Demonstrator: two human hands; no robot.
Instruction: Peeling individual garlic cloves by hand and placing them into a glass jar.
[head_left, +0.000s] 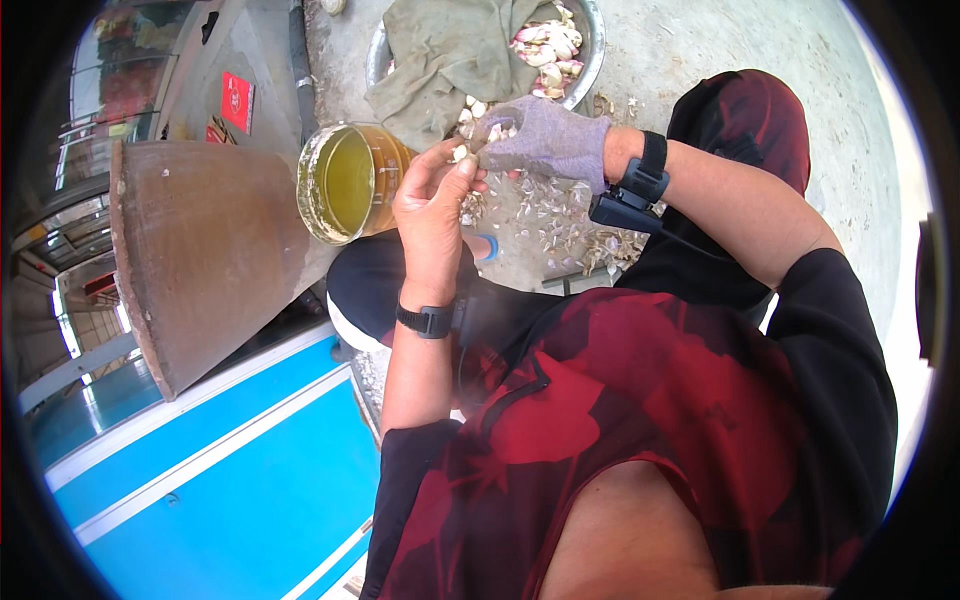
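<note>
My left hand (435, 195), bare with a black strap at the wrist, pinches a pale garlic clove (460, 153) between thumb and fingers. Touching it from the right is my right hand (544, 139) in a greyish-purple knit glove, curled around several garlic cloves (499, 133). Beyond the hands stands a metal basin (598, 45) with pink-skinned garlic cloves (551, 49), partly covered by a grey-green cloth (450, 60). More white cloves (471, 110) show between the cloth and the glove. A bucket (301, 187) with yellowish walls stands left of my left hand.
Garlic skins (551, 217) lie scattered on the concrete floor below the hands. A large brown tapered vessel (210, 232) stands left of the bucket, near blue panels (240, 465) with white strips. A red printed packet (238, 103) lies at the upper left. My knees flank the work area.
</note>
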